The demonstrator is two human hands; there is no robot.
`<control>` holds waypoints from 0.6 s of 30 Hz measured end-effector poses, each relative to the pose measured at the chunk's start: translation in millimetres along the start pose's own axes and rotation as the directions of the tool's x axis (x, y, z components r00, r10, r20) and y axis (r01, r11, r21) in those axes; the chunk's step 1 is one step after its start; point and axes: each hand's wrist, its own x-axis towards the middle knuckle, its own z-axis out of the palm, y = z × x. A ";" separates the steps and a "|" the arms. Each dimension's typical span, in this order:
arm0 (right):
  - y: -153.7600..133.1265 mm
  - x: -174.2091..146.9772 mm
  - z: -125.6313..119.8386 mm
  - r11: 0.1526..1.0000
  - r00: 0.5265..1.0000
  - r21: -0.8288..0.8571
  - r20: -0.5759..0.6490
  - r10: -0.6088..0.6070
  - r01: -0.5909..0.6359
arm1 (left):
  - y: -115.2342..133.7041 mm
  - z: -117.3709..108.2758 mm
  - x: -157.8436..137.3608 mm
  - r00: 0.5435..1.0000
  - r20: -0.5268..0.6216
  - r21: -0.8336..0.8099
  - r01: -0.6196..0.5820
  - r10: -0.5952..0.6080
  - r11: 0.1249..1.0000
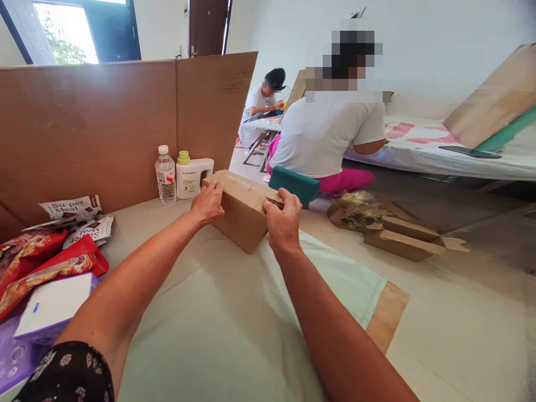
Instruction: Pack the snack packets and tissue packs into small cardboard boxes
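A brown cardboard box is between my two hands at the far right part of the cloth-covered table. My left hand grips its left end, fingers over the top edge. At the other end my right hand is closed on the box's top corner, thumb and fingers around the folded cardboard there. Just behind the box stand a white jug-shaped bottle with a green cap and a clear water bottle. Whether the box's underside touches the cloth is hard to tell.
Red snack bags, white "Su-per Meal" packets and purple-and-white packs pile up at left. A tall cardboard screen stands behind. Past the table's right edge, an open carton lies on the floor near a seated person.
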 end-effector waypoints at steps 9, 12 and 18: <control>18.6 -15.4 -2.7 0.985 0.985 -0.009 0.012 -0.175 0.175 | -8.8 35.9 11.3 1.000 0.025 -0.201 -0.010 0.016 0.980; 27.1 -16.7 -4.6 0.975 0.975 -0.017 0.011 -0.222 0.223 | -8.6 43.1 7.8 0.997 0.072 -0.222 -0.012 0.029 0.975; 43.4 -13.3 -4.8 0.952 0.952 -0.022 0.011 -0.305 0.306 | 6.6 65.7 -37.6 0.958 0.254 -0.166 -0.096 0.137 0.981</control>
